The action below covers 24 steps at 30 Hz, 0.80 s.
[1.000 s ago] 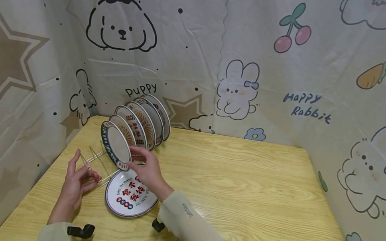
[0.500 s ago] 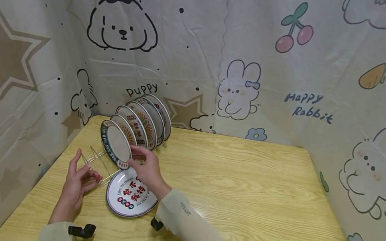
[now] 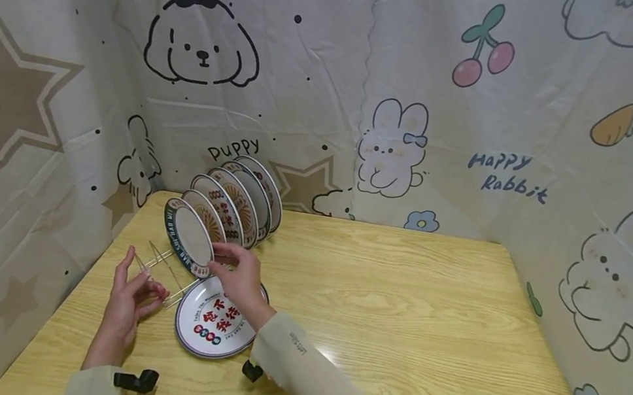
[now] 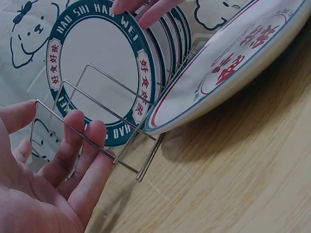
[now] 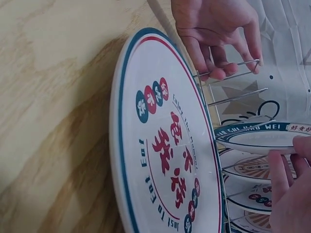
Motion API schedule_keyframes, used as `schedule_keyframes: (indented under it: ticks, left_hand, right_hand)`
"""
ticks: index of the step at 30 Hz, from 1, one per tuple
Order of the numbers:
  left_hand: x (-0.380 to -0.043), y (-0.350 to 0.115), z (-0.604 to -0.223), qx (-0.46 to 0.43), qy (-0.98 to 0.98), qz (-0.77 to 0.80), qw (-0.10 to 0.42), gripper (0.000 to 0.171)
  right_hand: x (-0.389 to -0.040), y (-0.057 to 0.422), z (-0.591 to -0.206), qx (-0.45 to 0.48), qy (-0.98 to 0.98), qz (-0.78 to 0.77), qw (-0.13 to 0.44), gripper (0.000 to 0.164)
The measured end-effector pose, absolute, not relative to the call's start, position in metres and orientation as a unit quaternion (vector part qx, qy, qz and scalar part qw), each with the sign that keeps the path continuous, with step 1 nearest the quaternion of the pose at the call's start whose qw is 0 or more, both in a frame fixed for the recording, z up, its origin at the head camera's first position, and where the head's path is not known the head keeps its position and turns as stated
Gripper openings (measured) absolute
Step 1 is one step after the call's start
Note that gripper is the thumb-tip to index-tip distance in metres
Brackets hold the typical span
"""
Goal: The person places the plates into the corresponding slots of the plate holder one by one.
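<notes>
My left hand (image 3: 125,309) grips the near end of a metal wire plate rack (image 4: 104,107), its fingers curled around the wires. With thumb and fingers my right hand (image 3: 241,280) pinches the right rim of a green-rimmed plate (image 3: 193,238), which stands tilted in the rack at the front of a row. Behind it several more plates (image 3: 235,207) stand on edge, one after another. A white plate with red characters (image 3: 218,320) lies face up beside the rack, below my right hand. In the left wrist view its edge comes right up to the rack's wires.
The wood-grain table (image 3: 395,326) stretches to the right of the rack. A patterned cloth (image 3: 321,60) with cartoon animals hangs behind and on both sides, and the row of plates stands near its back left corner.
Both hands keep their holds and the plates stay where they were. The held plate's tilt changes barely, and the head view shifts slightly.
</notes>
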<state>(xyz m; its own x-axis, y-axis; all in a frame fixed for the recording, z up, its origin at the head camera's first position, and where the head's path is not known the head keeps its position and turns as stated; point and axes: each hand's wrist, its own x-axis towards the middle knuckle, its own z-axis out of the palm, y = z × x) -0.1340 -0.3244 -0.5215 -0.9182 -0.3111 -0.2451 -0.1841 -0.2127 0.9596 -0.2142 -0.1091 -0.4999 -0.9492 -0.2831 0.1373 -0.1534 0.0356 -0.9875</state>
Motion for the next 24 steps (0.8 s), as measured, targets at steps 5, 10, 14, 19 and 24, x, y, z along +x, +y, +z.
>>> schedule_keyframes:
  ticks: [5,10,14,19,24]
  left_hand:
    - [-0.1332,-0.324,-0.521,0.195,-0.625,-0.754,0.043,0.066]
    - [-0.1325,-0.3238,-0.5212,0.194,-0.627,-0.753,0.044,0.066]
    - [-0.1326,-0.3242,-0.5214,0.196,-0.626,-0.754,0.043,0.067]
    - [-0.1325,-0.325,-0.5213,0.195,-0.627,-0.753,0.043,0.066]
    - [-0.1333,-0.3245,-0.5208,0.194,-0.627,-0.753,0.044,0.067]
  right_hand:
    - [-0.2119,-0.1139,-0.4992,-0.155,0.741,-0.653,0.026,0.03]
    - [-0.208,-0.1164,-0.4972,-0.156,0.785,-0.599,0.01,0.026]
    - [-0.207,-0.1155,-0.4958,-0.15,0.786,-0.599,0.019,0.025]
    - [-0.2091,-0.114,-0.4969,-0.147,0.778,-0.61,0.036,0.026]
    - [-0.2097,-0.1113,-0.4955,-0.151,0.769,-0.62,0.045,0.027]
